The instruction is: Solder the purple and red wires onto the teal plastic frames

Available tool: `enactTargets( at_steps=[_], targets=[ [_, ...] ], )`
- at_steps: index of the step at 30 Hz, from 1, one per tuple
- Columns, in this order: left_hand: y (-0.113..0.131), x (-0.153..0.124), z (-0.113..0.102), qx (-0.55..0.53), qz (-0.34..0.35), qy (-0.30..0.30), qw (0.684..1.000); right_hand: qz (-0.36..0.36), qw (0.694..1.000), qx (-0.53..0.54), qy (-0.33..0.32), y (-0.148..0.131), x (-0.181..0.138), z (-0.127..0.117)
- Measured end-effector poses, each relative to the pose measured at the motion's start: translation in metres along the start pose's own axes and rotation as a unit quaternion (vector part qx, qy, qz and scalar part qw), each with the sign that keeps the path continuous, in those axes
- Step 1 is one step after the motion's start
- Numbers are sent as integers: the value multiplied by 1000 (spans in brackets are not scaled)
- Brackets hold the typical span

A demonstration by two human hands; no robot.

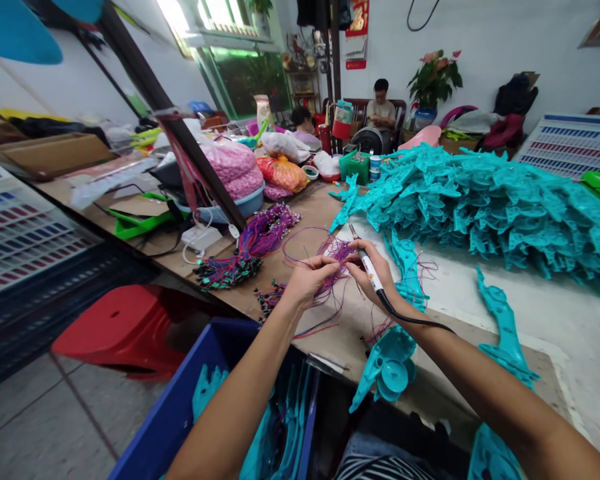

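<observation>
My left hand (311, 279) is closed in a pinch on thin red and purple wires (336, 253), just above the worktable. My right hand (376, 268) is wrapped round a soldering iron (374, 272) with a white handle. Its metal tip points up and away from me, and a black cord trails back over my right forearm. The right fingertips meet the same wires close to the left ones; which strands they touch is too small to tell. Turquoise plastic parts (405, 263) lie beside and below my right hand.
A large heap of turquoise parts (480, 207) covers the table's right side. Bundled wires with connectors (255, 243) lie left, by a slanted dark post (200, 160). A blue crate (180, 400) and red stool (125, 327) stand below. A person (381, 113) sits at the back.
</observation>
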State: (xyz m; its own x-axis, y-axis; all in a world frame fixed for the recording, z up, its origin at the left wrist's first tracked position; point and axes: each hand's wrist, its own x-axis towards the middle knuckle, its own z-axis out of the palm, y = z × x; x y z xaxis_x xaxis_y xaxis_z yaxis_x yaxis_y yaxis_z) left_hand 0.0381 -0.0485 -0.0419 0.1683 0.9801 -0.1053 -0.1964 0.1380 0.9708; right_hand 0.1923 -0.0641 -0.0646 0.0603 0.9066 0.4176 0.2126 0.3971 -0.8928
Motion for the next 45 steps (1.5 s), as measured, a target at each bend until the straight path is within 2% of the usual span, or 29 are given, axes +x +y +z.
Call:
enactTargets(
  at_steps=[4, 12, 17, 19, 21, 24, 26, 28, 30, 32, 36, 38, 40, 42, 45],
  targets=[
    [1, -1, -5, 7, 12, 37, 999, 12, 999, -4, 30, 0, -1, -2],
    [-1, -10, -23, 104, 23, -6, 994, 38, 995, 67, 61, -5, -1, -7],
    [1, -12, -37, 165, 33, -24, 985, 50, 992, 70, 88, -2, 2, -16],
    [3, -8, -43, 189, 49, 13, 981, 53, 991, 70, 101, 0, 5, -20],
    [5, 0, -49, 227, 77, 77, 968, 51, 991, 67, 107, 0, 7, -24],
    [10, 16, -53, 322, 128, 184, 920, 34, 992, 44, 111, -1, 13, -29],
    [16, 25, -52, 374, 140, 219, 891, 14, 991, 20, 130, -2, 18, -32],
    [23, 29, -50, 371, 120, 170, 905, -5, 988, -2, 157, -2, 24, -36],
    [30, 28, -47, 321, 77, 58, 942, -14, 984, -20, 175, -1, 29, -40],
    [35, 22, -45, 265, 36, -39, 963, -14, 984, -29, 174, 1, 30, -42],
    [40, 12, -42, 236, 22, -123, 964, -3, 989, -12, 150, -1, 27, -39],
    [38, 13, -42, 285, 19, -161, 945, -2, 990, 13, 137, -6, 26, -37],
    [35, 17, -43, 374, 29, -145, 916, -10, 990, 40, 135, -12, 27, -38],
    [31, 25, -46, 490, 49, -61, 868, -26, 986, 55, 154, -18, 30, -43],
    [32, 35, -48, 624, 82, 79, 773, -47, 979, 60, 189, -23, 36, -54]
  ],
)
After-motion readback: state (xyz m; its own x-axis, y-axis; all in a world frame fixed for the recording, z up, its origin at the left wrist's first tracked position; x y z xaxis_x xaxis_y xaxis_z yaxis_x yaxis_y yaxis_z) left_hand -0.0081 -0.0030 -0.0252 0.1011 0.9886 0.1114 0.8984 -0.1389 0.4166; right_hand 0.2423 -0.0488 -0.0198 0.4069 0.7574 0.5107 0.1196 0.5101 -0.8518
